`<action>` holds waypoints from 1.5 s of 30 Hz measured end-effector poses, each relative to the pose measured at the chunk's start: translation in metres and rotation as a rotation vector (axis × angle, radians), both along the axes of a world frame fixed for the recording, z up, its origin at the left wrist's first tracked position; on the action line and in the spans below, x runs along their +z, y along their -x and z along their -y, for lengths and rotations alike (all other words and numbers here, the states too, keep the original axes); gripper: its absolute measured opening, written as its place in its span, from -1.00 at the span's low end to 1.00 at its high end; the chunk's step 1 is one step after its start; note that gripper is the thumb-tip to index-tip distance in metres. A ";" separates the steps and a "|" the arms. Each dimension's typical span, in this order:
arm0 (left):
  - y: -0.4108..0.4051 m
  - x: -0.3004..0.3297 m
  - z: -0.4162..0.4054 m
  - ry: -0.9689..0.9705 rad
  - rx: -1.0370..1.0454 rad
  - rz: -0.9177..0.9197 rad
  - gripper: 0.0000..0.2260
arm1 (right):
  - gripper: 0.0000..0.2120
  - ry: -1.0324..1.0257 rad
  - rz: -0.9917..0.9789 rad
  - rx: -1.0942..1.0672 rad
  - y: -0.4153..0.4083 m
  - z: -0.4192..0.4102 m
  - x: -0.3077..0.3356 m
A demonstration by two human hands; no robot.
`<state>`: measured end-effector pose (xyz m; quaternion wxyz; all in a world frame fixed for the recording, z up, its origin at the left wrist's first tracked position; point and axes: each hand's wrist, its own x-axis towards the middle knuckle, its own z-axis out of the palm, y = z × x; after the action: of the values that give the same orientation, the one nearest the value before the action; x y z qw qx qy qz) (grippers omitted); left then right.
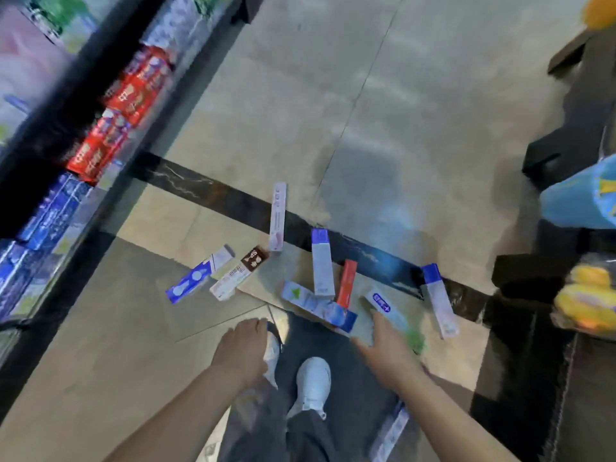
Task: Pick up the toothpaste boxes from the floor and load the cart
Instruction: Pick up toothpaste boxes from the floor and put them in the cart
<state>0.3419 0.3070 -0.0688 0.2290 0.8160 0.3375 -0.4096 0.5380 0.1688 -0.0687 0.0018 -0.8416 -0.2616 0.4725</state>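
From the head view, the toothpaste boxes (313,281) lie scattered over the tiled floor (416,111) just ahead of the person's white shoes (311,385), most of them along a dark stripe in the tiles. No cart is clearly in view; the dark fixtures at the right edge are too blurred to name.

The right hand (388,348) reaches down with its fingers spread and fairly straight. The fingertips are at the near end of a white box with a purple label (386,306). Nothing is closed in this grip yet, though motion blur makes the exact contact hard to judge.

The left hand (245,348) hangs over the left shoe with fingers loosely bent and holds nothing. The blue and white box (200,273) and the brown-ended box (238,273) beside it lie just ahead of this hand.

To do the pick well, the right hand would likely do best to take the purple-labelled box across its narrow sides, thumb against fingers, since a long light carton tips easily when held by one end. That box lies near a wider blue box (320,306) and a red box (346,283), so lifting straight up should avoid knocking them. The free left hand could gather the two boxes on its side. A further box (390,431) lies close to the right leg and could be overlooked.
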 end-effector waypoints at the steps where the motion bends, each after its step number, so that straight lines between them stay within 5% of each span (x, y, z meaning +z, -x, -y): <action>1: -0.003 -0.026 -0.003 0.004 -0.013 -0.003 -0.43 | -0.41 0.007 -0.003 -0.018 -0.004 -0.006 -0.028; 8: -0.020 -0.189 -0.016 0.063 0.031 0.051 -0.49 | -0.51 0.012 0.008 -0.079 -0.018 -0.056 -0.182; 15: -0.042 -0.307 -0.029 -0.001 -0.070 0.164 -0.19 | -0.29 -0.075 -0.002 -0.232 -0.003 -0.097 -0.280; 24: -0.050 -0.344 -0.055 0.030 -0.181 0.310 -0.56 | -0.57 -0.128 0.056 -0.304 -0.015 -0.095 -0.299; 29: -0.004 -0.283 -0.062 0.093 0.095 0.210 -0.64 | -0.50 -0.063 0.107 -0.231 -0.039 -0.086 -0.238; 36: 0.040 -0.089 -0.085 -0.002 0.463 0.034 -0.70 | -0.63 -0.107 0.125 -0.261 -0.043 -0.098 -0.049; 45: 0.010 0.180 -0.087 -0.058 0.838 0.220 -0.71 | -0.56 -0.207 0.103 -0.392 0.010 -0.097 0.188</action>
<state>0.3319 0.3938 0.1117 0.3869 0.6534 0.6246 -0.1822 0.5279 0.2662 0.1196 0.1665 -0.8948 -0.1396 0.3901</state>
